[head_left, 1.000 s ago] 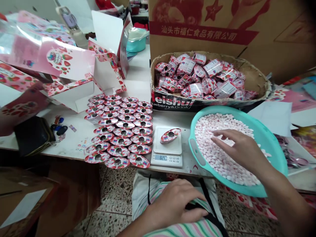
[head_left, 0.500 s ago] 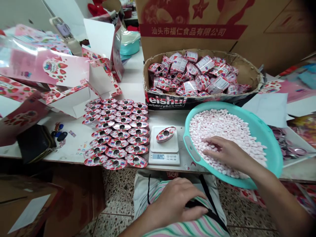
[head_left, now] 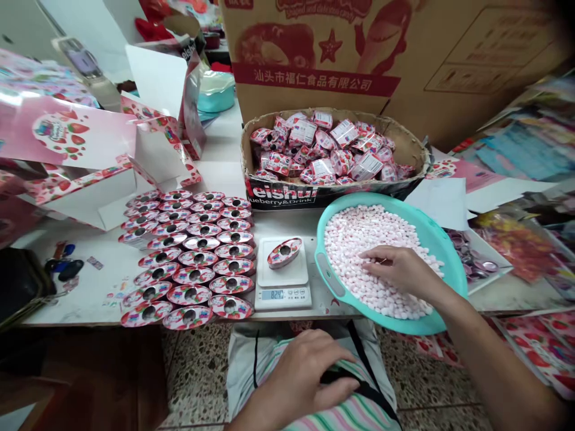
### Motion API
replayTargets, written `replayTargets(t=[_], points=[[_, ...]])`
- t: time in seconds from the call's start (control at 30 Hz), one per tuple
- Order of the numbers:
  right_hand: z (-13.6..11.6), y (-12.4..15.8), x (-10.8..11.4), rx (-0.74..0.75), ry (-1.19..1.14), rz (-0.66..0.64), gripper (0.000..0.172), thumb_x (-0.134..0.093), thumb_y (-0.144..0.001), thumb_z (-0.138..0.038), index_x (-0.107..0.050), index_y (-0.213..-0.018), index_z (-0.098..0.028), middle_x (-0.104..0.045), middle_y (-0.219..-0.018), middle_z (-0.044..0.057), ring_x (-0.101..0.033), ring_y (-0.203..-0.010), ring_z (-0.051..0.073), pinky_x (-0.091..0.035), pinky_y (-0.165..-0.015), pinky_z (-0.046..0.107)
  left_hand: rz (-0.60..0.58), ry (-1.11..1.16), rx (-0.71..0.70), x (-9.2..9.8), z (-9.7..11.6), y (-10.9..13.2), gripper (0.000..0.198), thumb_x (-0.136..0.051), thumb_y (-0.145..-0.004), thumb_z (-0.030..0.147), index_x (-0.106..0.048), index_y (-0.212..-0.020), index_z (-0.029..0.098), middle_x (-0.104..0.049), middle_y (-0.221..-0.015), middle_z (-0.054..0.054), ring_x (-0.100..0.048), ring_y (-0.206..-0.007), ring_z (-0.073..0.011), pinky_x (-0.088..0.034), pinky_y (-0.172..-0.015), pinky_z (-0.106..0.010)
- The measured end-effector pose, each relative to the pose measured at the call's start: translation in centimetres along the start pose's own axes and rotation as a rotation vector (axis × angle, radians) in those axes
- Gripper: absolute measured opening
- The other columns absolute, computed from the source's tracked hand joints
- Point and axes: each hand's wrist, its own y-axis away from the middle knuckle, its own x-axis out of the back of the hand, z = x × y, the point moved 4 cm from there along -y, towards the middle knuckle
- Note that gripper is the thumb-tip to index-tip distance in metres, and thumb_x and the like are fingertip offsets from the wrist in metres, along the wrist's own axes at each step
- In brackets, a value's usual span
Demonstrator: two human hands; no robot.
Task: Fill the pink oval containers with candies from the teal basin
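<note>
Your right hand (head_left: 399, 269) lies on pink-white candies (head_left: 359, 287) in a teal plastic basin (head_left: 431, 323), fingers loosely together, any pinch impossible to tell. Your left hand (head_left: 300, 371) rests flat on a striped cloth (head_left: 354, 416) below the table (head_left: 332, 314).

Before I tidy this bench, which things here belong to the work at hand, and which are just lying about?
Part of the work: right hand in pink-white candies in a teal basin; digital scale; oval strawberry-printed trays.
Seemingly lying about: black purse; keys; teal pot.
</note>
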Motion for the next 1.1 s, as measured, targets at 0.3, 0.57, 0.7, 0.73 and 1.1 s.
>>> replayTargets(t=[0.3,0.57,0.7,0.73,1.1], points=[[-5.9,-2.9,-0.1,0.019,-0.31,0.005,0.028,-0.072,-0.072,-0.041,-0.074,-0.093,-0.022,-0.072,-0.094,0.004,-0.066,-0.086,0.022,-0.052,-0.076,0.032,0.013,0.007,-0.023,-0.1,0.0,0.0,0.024,-0.063,-0.082,0.034,-0.064,-0.101,0.02,-0.071,-0.09,-0.003,-0.063,-0.083,-0.0153,-0.044,-0.079,-0.024],[-12.6,-8.7,-6.9,-0.046,-0.646,-0.294,0.034,-0.081,-0.06,-0.033,-0.074,-0.088,-0.015,-0.07,-0.074,0.004,-0.062,-0.066,0.014,-0.05,-0.065,0.027,0.07,-0.006,-0.015,0.5,-0.5,1.0,0.023,-0.064,-0.082,0.034,-0.064,-0.1,0.02,-0.071,-0.088,-0.002,-0.063,-0.084,-0.0148,-0.044,-0.079,-0.023],[-12.3,-9.6,-9.1,-0.111,-0.605,-0.408,0.037,-0.083,-0.058,-0.033,-0.074,-0.089,-0.014,-0.072,-0.077,0.005,-0.065,-0.07,0.018,-0.052,-0.067,0.029,0.097,-0.01,0.0,1.0,-0.7,1.5,0.023,-0.065,-0.081,0.032,-0.064,-0.1,0.02,-0.071,-0.092,-0.002,-0.064,-0.085,-0.0149,-0.044,-0.08,-0.023],[-12.1,-9.6,-9.2,-0.121,-0.586,-0.419,0.038,-0.083,-0.058,-0.033,-0.074,-0.09,-0.014,-0.072,-0.078,0.006,-0.066,-0.072,0.018,-0.052,-0.068,0.029,0.099,-0.013,0.002,1.1,-0.7,1.6,0.023,-0.065,-0.082,0.033,-0.064,-0.101,0.02,-0.071,-0.093,-0.002,-0.064,-0.086,-0.0149,-0.044,-0.08,-0.024],[-11.7,-9.5,-9.2,-0.01,-0.266,-0.39,0.032,-0.072,-0.069,-0.026,-0.073,-0.099,-0.015,-0.072,-0.079,0.005,-0.064,-0.072,0.019,-0.048,-0.064,0.027,0.057,-0.063,0.001,1.0,-0.8,1.7,0.026,-0.063,-0.083,0.038,-0.064,-0.102,0.021,-0.071,-0.093,-0.003,-0.064,-0.087,-0.0155,-0.045,-0.079,-0.024]])
